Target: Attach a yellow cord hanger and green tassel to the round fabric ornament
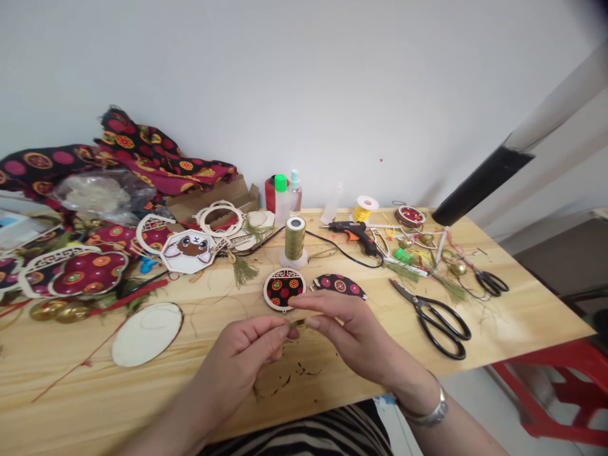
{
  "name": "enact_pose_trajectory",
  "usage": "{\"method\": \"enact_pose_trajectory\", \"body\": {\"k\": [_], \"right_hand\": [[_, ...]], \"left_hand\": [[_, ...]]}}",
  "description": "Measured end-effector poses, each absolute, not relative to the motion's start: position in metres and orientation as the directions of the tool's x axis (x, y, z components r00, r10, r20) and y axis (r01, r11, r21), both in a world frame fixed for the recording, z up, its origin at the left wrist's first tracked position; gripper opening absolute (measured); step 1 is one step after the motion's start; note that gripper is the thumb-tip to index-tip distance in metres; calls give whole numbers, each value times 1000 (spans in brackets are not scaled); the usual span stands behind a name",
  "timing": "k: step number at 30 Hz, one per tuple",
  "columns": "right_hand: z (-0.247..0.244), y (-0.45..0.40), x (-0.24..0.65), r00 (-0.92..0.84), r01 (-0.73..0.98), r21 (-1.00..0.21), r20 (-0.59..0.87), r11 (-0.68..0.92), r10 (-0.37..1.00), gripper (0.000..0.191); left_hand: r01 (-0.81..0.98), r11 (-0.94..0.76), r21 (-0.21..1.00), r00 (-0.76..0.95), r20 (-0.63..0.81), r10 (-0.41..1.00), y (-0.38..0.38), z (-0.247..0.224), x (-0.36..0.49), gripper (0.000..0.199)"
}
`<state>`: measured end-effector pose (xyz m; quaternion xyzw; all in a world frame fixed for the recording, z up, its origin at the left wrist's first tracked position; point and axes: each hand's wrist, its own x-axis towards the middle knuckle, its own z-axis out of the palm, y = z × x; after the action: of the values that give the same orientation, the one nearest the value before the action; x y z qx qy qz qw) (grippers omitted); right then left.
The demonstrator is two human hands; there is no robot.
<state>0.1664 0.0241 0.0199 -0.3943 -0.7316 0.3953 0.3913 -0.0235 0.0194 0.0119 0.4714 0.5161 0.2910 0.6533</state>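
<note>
My left hand (254, 351) is closed in a pinch at the middle of the table's front. Between its fingertips and my right thumb runs a short bit of olive-green thread (299, 323), small and partly hidden. My right hand (349, 332) grips the other side of it, its index finger stretched out above. Just beyond the fingers lies a round wooden-framed ornament (285, 290) with dark patterned fabric. An upright spool of olive-green thread (295, 240) stands behind that. A curved fabric-covered piece (339, 285) rests behind my right hand.
Large black-handled scissors (430, 316) lie to the right, with smaller scissors (491, 282) farther over. A black glue gun (354, 234) and yellow spool (365, 208) are at the back. Left are a white oval disc (147, 334), a sheep-face plaque (189, 251) and patterned cloth (156, 155).
</note>
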Motion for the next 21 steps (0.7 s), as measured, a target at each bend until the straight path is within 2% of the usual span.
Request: {"method": "enact_pose_trajectory", "body": {"k": [5, 11, 16, 21], "right_hand": [[11, 24, 159, -433, 252, -936, 117, 245, 894, 21], [16, 29, 162, -455, 307, -932, 34, 192, 890, 20], [27, 30, 165, -492, 520, -794, 22, 314, 870, 23], [32, 29, 166, -544, 635, -653, 0, 412, 839, 22]], "left_hand": [[192, 298, 935, 347, -348, 871, 18, 16, -23, 30], [289, 311, 905, 352, -403, 845, 21, 22, -20, 29], [377, 299, 876, 371, -439, 818, 23, 24, -17, 31], [414, 268, 870, 387, -435, 813, 25, 22, -18, 38]]}}
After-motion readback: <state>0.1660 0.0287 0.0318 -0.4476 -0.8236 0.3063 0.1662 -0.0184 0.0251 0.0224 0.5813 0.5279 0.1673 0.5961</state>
